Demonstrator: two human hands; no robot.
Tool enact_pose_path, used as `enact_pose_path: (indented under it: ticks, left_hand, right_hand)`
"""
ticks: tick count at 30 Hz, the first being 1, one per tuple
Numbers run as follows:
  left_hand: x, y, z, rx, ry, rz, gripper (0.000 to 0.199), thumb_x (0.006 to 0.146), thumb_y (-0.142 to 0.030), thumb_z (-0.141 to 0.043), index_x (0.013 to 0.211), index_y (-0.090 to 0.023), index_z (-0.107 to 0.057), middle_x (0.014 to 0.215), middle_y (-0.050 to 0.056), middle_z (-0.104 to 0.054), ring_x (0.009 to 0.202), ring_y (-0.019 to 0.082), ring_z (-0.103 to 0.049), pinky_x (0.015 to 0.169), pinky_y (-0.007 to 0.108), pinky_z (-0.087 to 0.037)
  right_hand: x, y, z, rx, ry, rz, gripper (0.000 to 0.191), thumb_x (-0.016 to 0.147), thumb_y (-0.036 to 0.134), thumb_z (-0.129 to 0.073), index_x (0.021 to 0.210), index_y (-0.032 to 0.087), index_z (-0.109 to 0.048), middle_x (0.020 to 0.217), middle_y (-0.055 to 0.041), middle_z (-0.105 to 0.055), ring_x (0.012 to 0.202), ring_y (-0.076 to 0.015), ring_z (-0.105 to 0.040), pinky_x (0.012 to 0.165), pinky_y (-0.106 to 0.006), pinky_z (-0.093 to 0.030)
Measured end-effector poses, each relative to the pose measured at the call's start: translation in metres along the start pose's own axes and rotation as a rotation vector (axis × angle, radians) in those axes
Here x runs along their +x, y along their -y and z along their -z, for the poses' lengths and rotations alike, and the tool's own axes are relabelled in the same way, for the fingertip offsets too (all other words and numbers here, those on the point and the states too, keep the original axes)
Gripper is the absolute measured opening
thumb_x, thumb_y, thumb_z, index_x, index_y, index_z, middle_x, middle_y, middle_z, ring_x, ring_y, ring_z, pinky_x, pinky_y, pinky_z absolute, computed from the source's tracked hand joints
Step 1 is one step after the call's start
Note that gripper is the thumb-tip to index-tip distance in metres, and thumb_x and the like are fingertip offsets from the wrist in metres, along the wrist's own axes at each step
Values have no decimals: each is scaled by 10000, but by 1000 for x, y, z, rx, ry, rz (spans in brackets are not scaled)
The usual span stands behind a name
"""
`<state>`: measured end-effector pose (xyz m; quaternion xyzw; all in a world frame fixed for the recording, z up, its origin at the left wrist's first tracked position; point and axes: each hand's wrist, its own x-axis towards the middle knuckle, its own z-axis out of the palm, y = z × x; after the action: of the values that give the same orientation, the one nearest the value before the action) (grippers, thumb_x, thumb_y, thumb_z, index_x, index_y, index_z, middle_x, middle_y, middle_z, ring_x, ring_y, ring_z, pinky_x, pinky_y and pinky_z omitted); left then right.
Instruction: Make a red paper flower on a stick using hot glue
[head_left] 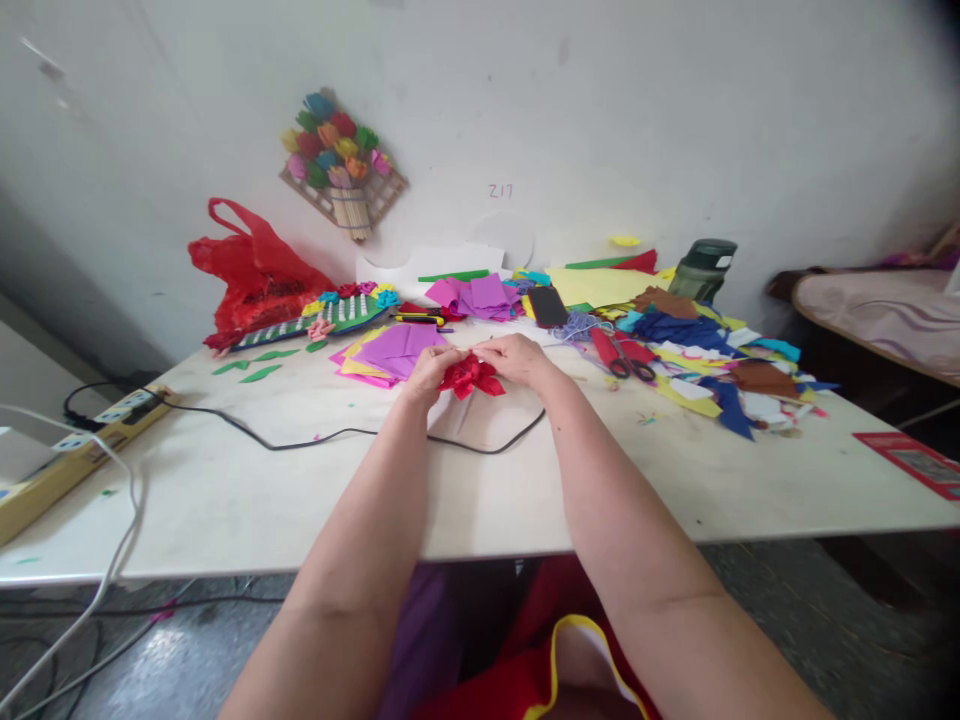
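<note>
A red paper flower (470, 377) with pointed petals is held above the middle of the white table (487, 510). My left hand (433, 370) grips its left side, fingers closed. On its other side my right hand (517, 358) pinches the top edge, fingertips close to those of the left. Just left of my hands lies a stack of purple, yellow and pink paper (394, 350). Behind it rests a yellow cutter (420, 319). Scissors (628, 365) lie to the right, beside red paper.
A black cable (281, 446) crosses the table below my hands. Colored scraps (720, 370), a phone (547, 307) and a green bottle (703, 270) stand or lie at right. A red bag (259, 265), green leaves (261, 374) and a power strip (90, 450) are at left.
</note>
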<state>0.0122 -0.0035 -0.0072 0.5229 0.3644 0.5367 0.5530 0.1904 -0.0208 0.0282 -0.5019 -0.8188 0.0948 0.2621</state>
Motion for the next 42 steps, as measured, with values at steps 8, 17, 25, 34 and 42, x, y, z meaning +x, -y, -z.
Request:
enact_pose_path:
  ticks: [8,17,25,34,42]
  left_hand:
    - [-2,-2,-2,33,15,1,219,572,-305,-764,544,-148,-614,515,13,-564,480,104,-489,486,239,-335]
    - [-3,-3,-3,50,48,2,251,540,-344,-784,551,-148,-629,510,8,-569,468,98,-480,490,241,-323]
    - [-1,0,-2,33,25,13,253,518,-340,-779,555,-151,-616,520,8,-577,485,97,-496,514,232,-347]
    - [-1,-1,-4,3,-3,-23,302,572,-372,-776,508,-164,-566,480,-11,-501,457,82,-410,449,236,-279]
    - [1,2,-1,49,57,-27,442,601,-521,-838,545,-147,-610,490,11,-526,456,83,-425,458,243,-288]
  right_hand:
    - [0,6,2,-95,-25,-31,317,921,375,-495,949,268,-792,980,-11,-764,865,-178,-640,670,-257,-396]
    - [-1,13,5,-141,-35,0,296,931,337,-513,935,259,-799,1002,-36,-744,900,-185,-631,693,-268,-407]
    - [1,11,3,-128,-74,17,253,912,325,-557,913,281,-807,976,-16,-749,874,-173,-637,671,-262,-404]
    - [3,10,1,-89,-97,14,212,892,284,-603,948,280,-808,1022,-11,-767,916,-173,-664,734,-264,-446]
    - [3,10,0,-84,-117,10,217,872,261,-612,967,281,-806,1018,-13,-771,938,-180,-670,778,-274,-475]
